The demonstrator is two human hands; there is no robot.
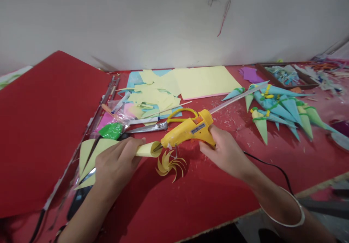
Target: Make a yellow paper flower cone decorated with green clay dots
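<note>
My left hand (120,159) is closed round a rolled pale-yellow paper cone (147,150), its wide mouth turned to the right. In my right hand (223,148) is a yellow hot glue gun (188,130), gripped by its handle, with a long clear glue stick (231,99) jutting from the back. The gun's nozzle is at the mouth of the cone; whether it touches the paper I cannot tell. Just below the nozzle, a curled yellow paper pinwheel shape (169,166) lies on the red table (174,206). Part of the cone is hidden by my left fingers.
Scissors with yellow handles (182,114), yellow paper scraps (152,94) and a yellow sheet (207,81) lie behind. Finished-looking blue and green paper cones (280,108) are heaped at right, near a brown tray (305,86). A red board (49,126) covers the left. The black cord (275,166) trails right.
</note>
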